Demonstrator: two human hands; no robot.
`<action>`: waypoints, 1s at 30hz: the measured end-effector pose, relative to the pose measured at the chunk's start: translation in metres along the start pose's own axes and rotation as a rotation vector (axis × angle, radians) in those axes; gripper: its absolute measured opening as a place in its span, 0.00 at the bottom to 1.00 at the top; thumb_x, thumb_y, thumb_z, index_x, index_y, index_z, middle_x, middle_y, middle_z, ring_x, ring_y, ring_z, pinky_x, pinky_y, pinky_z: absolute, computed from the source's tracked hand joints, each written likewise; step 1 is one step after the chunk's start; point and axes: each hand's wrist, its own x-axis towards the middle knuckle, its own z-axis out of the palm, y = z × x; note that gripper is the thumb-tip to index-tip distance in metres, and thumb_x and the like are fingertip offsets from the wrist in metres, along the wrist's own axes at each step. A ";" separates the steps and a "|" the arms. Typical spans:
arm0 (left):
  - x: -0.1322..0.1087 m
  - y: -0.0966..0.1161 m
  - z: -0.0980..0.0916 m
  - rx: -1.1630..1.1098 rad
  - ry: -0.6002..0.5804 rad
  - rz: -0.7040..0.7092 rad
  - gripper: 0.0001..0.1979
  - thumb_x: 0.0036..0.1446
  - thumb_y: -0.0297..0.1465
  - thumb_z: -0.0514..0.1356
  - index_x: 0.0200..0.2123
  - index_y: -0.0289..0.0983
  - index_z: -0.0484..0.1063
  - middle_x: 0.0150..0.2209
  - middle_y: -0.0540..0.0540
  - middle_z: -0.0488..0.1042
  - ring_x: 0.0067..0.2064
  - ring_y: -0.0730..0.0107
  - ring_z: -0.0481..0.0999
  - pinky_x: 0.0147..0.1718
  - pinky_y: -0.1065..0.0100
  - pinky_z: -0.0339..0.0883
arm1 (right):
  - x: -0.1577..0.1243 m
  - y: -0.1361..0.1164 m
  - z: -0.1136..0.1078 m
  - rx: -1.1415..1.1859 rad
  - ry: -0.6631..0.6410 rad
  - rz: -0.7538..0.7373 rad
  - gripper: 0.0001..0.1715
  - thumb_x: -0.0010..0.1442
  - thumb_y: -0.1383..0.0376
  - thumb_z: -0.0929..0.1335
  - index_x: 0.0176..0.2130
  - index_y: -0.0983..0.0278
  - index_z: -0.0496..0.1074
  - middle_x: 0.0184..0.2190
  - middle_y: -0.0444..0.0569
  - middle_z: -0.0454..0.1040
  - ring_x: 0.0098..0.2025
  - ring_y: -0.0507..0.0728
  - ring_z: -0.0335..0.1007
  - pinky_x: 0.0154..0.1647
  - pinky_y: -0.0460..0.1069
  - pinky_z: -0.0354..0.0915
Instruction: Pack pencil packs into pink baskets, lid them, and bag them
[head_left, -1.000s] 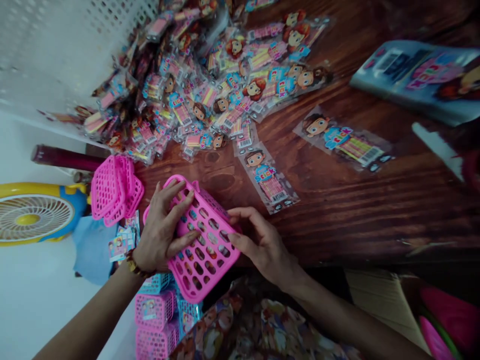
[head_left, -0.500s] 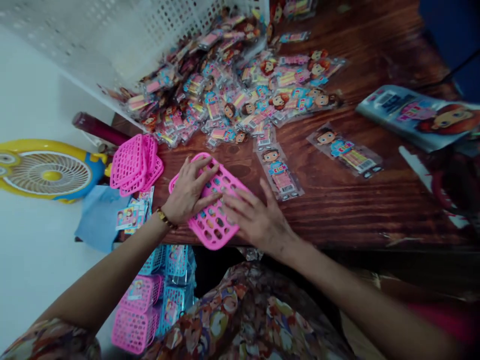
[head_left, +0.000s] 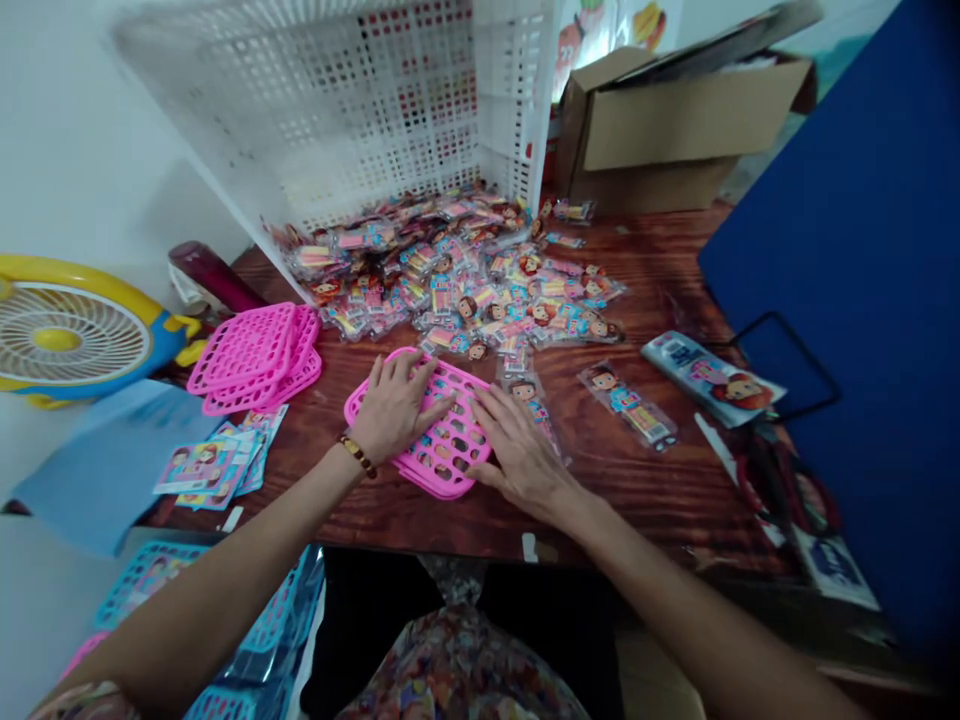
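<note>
A pink plastic lid (head_left: pixel 448 452) with oval holes lies near the table's front edge, over what looks like a matching pink basket. Small packets show through its holes. My left hand (head_left: pixel 394 405) rests on its upper left part, palm down, fingers spread. On the right edge lies my right hand (head_left: pixel 517 450), fingers stretched out and thumb apart. Just beyond my right fingers is a clear stick packet (head_left: pixel 531 396) with a cartoon figure, partly covered by the hand. A similar packet (head_left: pixel 630 405) lies apart to the right.
A tipped white crate (head_left: pixel 412 110) spills a pile of packets (head_left: pixel 480 290). Left are stacked pink lids (head_left: pixel 247 350), printed cards (head_left: pixel 199 467), a yellow-blue fan (head_left: pixel 56 340) and a dark red bottle (head_left: pixel 214 275). Right are scissors (head_left: pixel 795 490), a blue panel (head_left: pixel 847 250) and a cardboard box (head_left: pixel 660 150).
The head view has tilted up, showing the box and blue panel. My right hand has shifted from over the lid toward its right edge. The left stays on top.
</note>
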 end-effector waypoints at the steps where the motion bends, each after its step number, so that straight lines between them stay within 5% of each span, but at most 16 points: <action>1: 0.001 -0.002 -0.001 0.001 0.002 0.003 0.33 0.62 0.52 0.50 0.60 0.35 0.63 0.59 0.33 0.64 0.61 0.46 0.62 0.61 0.42 0.51 | 0.001 0.001 0.003 -0.004 0.011 0.009 0.44 0.64 0.45 0.61 0.65 0.73 0.56 0.67 0.65 0.54 0.71 0.65 0.41 0.68 0.66 0.46; 7: 0.008 -0.029 -0.020 -0.049 -0.175 0.122 0.28 0.64 0.51 0.48 0.59 0.41 0.66 0.60 0.41 0.69 0.60 0.52 0.67 0.55 0.51 0.62 | 0.020 0.036 -0.018 0.005 -0.197 -0.018 0.36 0.68 0.49 0.57 0.66 0.65 0.55 0.68 0.58 0.54 0.70 0.63 0.43 0.68 0.69 0.37; 11: -0.011 -0.033 -0.017 -0.062 -0.092 0.116 0.28 0.65 0.48 0.48 0.61 0.40 0.64 0.63 0.40 0.66 0.63 0.53 0.63 0.58 0.51 0.59 | 0.026 0.049 -0.027 -0.018 -0.263 -0.104 0.36 0.68 0.50 0.58 0.68 0.63 0.51 0.69 0.57 0.51 0.71 0.63 0.41 0.68 0.69 0.39; 18: -0.033 -0.022 -0.003 -0.099 0.010 0.053 0.27 0.65 0.47 0.49 0.61 0.39 0.63 0.63 0.40 0.64 0.65 0.54 0.60 0.60 0.51 0.58 | 0.012 0.009 -0.024 -0.178 -0.196 -0.215 0.29 0.68 0.58 0.61 0.64 0.64 0.60 0.65 0.58 0.59 0.69 0.65 0.48 0.68 0.72 0.35; 22: -0.030 -0.024 -0.005 -0.125 0.030 0.053 0.28 0.65 0.46 0.50 0.62 0.36 0.62 0.64 0.38 0.63 0.65 0.52 0.59 0.61 0.49 0.57 | 0.002 -0.016 -0.010 -0.172 -0.146 -0.282 0.30 0.64 0.53 0.66 0.61 0.65 0.65 0.65 0.60 0.59 0.69 0.65 0.49 0.68 0.68 0.44; 30: -0.058 -0.062 -0.009 -0.450 -0.052 0.298 0.37 0.57 0.52 0.58 0.65 0.41 0.58 0.68 0.39 0.54 0.71 0.51 0.46 0.66 0.45 0.47 | 0.002 -0.008 0.001 -0.149 -0.082 -0.285 0.23 0.65 0.61 0.65 0.58 0.60 0.68 0.63 0.55 0.64 0.67 0.62 0.53 0.67 0.67 0.48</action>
